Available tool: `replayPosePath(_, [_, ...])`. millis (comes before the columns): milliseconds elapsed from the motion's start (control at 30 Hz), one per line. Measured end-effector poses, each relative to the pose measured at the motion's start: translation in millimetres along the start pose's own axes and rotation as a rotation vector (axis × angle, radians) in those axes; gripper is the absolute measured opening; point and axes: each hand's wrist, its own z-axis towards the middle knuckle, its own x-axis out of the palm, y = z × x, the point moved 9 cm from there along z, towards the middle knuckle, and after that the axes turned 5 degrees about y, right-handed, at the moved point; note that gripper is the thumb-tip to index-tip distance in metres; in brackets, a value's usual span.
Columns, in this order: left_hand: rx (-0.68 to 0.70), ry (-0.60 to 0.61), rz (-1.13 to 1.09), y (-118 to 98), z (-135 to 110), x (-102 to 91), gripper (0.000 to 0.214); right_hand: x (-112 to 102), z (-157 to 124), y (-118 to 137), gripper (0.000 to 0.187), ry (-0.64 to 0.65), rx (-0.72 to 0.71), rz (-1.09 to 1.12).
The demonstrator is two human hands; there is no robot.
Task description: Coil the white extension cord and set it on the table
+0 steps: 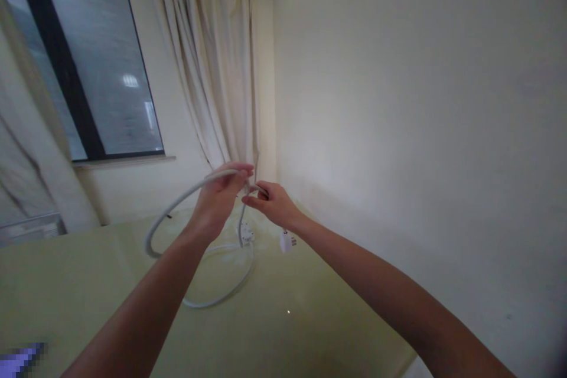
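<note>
A white power cord (177, 204) runs in a loose loop from my left hand (221, 192), which pinches it between thumb and fingers. Just to the right, my right hand (274, 204) closes round another stretch of the same cord. Below the right wrist hangs a white plug (287, 242) with its prongs pointing right. Under the hands, a white power strip (245, 233) lies on the pale green surface, partly covered by cord. More of the cord curls on that surface below the left hand. Where the cord passes between the two hands is partly hidden by fingers.
The pale green tabletop (266, 331) stretches below my arms to a bare wall (420, 100) on the right. Behind it stand cream curtains (221, 59) and a dark-framed window (101, 59). A purple pixelated patch (20, 360) sits at the lower left.
</note>
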Motion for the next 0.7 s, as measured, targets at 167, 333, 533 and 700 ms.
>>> replayPosePath(167, [0.072,0.056,0.496,-2,4,6.9,0.042,0,10,6,0.043,0.017,-0.049,-0.043])
replayPosePath(333, [0.122,-0.085,0.886,-13,-48,26.1,0.046,-10,10,7,0.037,-0.035,-0.092,-0.049])
replayPosePath(533, [0.393,0.29,0.773,-69,-148,85.7,0.014,-22,11,9,0.037,-0.024,-0.136,-0.027])
replayPosePath(700, [0.259,-0.226,0.832,-78,-95,0.9,0.038,-15,12,29,0.037,0.134,-0.217,0.082])
